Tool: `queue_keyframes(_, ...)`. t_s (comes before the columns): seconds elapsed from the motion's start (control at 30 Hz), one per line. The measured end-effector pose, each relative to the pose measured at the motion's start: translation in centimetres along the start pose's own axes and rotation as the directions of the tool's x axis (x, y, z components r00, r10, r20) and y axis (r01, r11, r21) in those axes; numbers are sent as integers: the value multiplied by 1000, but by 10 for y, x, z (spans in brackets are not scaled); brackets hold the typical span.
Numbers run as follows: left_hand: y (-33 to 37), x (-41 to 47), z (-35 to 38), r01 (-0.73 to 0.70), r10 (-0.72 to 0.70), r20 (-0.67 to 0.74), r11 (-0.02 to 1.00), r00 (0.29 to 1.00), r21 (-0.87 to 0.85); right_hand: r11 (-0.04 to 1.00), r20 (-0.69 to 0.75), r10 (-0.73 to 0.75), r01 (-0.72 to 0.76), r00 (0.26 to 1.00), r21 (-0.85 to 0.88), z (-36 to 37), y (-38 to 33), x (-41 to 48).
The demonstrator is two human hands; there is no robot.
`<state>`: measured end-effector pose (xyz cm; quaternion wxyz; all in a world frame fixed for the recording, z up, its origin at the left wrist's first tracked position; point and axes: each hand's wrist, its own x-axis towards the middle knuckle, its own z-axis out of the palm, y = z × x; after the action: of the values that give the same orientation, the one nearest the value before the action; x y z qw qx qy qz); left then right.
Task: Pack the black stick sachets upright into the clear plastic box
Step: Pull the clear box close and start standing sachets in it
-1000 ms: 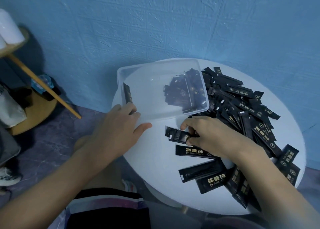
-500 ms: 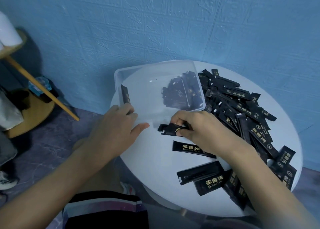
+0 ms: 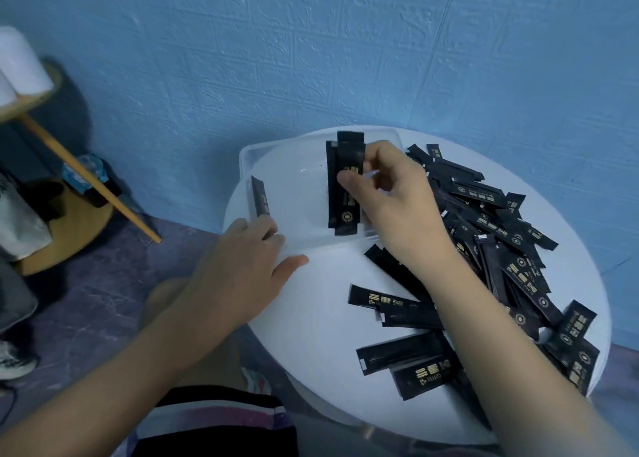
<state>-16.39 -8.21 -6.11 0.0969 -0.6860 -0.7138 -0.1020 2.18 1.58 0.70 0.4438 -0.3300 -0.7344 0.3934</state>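
I see white table [image 3: 328,353], blue wall [image 3: 345,59] behind; right hand [image 3: 397,207] pinches sachets [image 3: 345,187] over box [image 3: 297,207], left hand [image 3: 238,273] spread on box.

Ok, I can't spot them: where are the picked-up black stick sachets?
Head view, centre: the black stick sachets are held upright in the right hand, over the clear plastic box, left of the loose sachet pile.

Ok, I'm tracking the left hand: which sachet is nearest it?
The lone upright sachet at the clear box's left wall, right by the left hand. The rest are a bundle pinched in the right hand or the pile on the table.
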Motion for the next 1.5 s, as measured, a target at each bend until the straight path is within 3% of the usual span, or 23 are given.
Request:
queue_keyframes(0.1, 2, -1, 2, -8, 8, -25, 1000, 1000, -15, 976, -34, 0, -7, 999, -218, 21, 11, 13)
queue_keyframes(0.23, 4, -3, 11, -17, 14, -72, 999, 997, -36, 829, 42, 71, -36, 997, -558, 47, 35, 24)
queue_keyframes(0.37, 6, -4, 14, -5, 2, -98, 1000, 995, -25, 711, 90, 187, -72, 978, -700, 60, 48, 33)
queue_keyframes(0.87, 6, -8, 19, -39, 40, -192, 999, 981, 9, 887, 300, 324, -178, 897, -425, 61, 36, 29)
queue_keyframes(1.1, 7, -10, 16, -59, 60, -195, 998, 979, 10, 892, 278, 279, -141, 919, -429, 66, 35, 31)
queue_keyframes(1.5, 5, -8, 18, -65, 58, -196, 997, 979, -32, 913, 266, 349, -263, 899, -310, 60, 33, 30)
